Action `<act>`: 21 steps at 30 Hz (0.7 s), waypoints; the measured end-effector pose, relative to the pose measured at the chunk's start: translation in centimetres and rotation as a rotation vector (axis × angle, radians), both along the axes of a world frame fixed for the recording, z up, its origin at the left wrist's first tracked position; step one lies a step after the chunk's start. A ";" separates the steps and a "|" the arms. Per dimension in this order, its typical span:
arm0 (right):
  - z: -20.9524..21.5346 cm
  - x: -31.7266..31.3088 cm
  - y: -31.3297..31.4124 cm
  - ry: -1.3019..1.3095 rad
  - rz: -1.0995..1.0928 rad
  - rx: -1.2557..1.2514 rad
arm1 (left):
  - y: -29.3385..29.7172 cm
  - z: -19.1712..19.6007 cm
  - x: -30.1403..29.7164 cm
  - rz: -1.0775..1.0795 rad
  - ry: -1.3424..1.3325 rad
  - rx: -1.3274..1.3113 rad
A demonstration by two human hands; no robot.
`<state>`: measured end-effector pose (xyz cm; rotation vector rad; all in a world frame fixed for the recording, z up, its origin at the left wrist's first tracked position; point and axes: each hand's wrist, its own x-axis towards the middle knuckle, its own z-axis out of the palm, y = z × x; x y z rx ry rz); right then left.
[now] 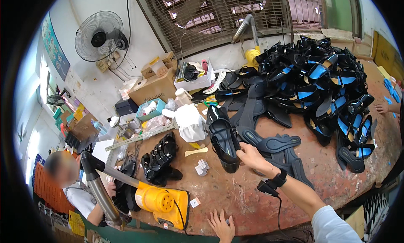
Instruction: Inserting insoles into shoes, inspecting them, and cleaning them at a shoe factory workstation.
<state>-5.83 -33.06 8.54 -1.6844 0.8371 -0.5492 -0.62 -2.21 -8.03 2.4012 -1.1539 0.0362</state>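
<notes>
The right hand (252, 156) reaches in from 4 o'clock, forearm slanted, fingers closed on a black shoe (223, 138) near its heel end. The left hand (222, 227) rests palm-down at 6 o'clock on the worn table (240, 196) — fingers spread. The shoe sits near the view's centre, toe between 11 and 12 o'clock — glossy, dark inside, with a small gold-toned mark on its insole.
</notes>
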 end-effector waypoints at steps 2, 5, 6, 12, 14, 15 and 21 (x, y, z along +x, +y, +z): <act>-0.1 0.2 0.0 -0.105 -0.088 -0.244 | 0.0 0.0 0.1 -0.010 -0.020 -0.009; -2.6 -2.3 2.0 -0.191 -0.100 -0.249 | 0.1 -0.3 0.2 -0.012 -0.012 -0.005; -3.8 -3.1 2.5 -0.049 -0.087 -0.153 | 0.2 -0.4 0.1 -0.002 0.001 0.006; -8.9 -7.8 7.2 -0.074 -0.007 0.107 | 0.1 -0.6 0.3 -0.047 -0.030 0.021; -9.4 -8.6 8.0 0.018 -0.059 0.050 | -0.1 -0.5 0.3 -0.039 -0.079 -0.008; -9.5 -8.8 8.4 0.053 -0.075 0.045 | -0.1 -0.5 0.3 -0.074 -0.070 -0.002; -9.1 -7.9 7.8 -0.013 -0.162 0.113 | -0.1 -0.2 0.3 -0.080 -0.122 -0.033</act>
